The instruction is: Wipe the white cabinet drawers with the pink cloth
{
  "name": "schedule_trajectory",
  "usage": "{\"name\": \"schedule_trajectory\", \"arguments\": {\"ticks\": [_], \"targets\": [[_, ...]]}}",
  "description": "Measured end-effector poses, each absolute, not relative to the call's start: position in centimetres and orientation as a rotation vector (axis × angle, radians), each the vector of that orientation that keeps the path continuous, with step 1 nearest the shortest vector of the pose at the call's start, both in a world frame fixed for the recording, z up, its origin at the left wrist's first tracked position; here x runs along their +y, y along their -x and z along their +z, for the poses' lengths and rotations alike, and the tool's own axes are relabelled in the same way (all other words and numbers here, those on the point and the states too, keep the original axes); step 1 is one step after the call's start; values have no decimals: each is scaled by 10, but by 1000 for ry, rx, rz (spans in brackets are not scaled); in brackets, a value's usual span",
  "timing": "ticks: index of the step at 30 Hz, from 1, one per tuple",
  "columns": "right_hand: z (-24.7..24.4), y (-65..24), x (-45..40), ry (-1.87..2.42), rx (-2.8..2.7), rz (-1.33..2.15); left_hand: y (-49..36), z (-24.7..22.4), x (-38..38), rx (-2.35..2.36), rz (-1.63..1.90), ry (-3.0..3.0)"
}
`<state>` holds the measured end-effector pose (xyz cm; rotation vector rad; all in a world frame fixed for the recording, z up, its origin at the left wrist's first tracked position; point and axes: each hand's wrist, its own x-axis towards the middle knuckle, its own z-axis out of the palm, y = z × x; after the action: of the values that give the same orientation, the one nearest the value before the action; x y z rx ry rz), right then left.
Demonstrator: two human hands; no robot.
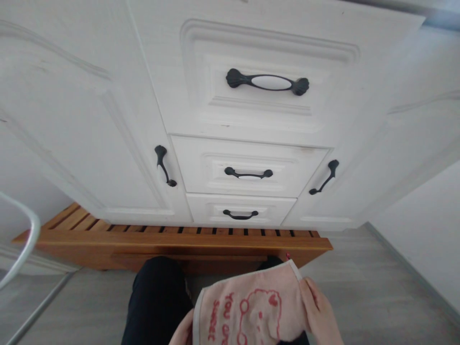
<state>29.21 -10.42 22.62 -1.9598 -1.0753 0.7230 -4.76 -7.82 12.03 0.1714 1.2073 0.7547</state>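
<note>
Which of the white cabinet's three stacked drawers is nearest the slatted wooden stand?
The bottom drawer: its lower edge lies right by the slatted wooden stand, while the middle drawer and top drawer are above it.

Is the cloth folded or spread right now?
Spread, at least mostly: the cloth shows a broad printed face between both hands; its lower part is cut off.

Pink cloth [251,306], red drawing (white edging); white drawers [247,165].

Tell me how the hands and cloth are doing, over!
Left hand, right hand: both on the cloth, at opposite edges. Cloth: spread out, drawing showing. Bench: beyond the knees. Over.
</note>
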Motion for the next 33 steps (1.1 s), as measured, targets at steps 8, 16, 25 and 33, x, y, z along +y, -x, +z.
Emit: {"name": "schedule_trajectory", "arguments": {"ticks": [8, 16, 25, 33], "targets": [[246, -288, -105, 1943, -1283, 701, 49, 127, -75, 864, 703, 82], [221, -297, -95, 1989, -1223, 700, 36, 143, -73, 992, 835, -62], [150, -283, -71, 1919, -1002, 914, 62, 134, -71, 799, 672, 268], [157, -218, -45, 1846, -1123, 862, 44, 152, -42, 1204, 1031, -301]]}}
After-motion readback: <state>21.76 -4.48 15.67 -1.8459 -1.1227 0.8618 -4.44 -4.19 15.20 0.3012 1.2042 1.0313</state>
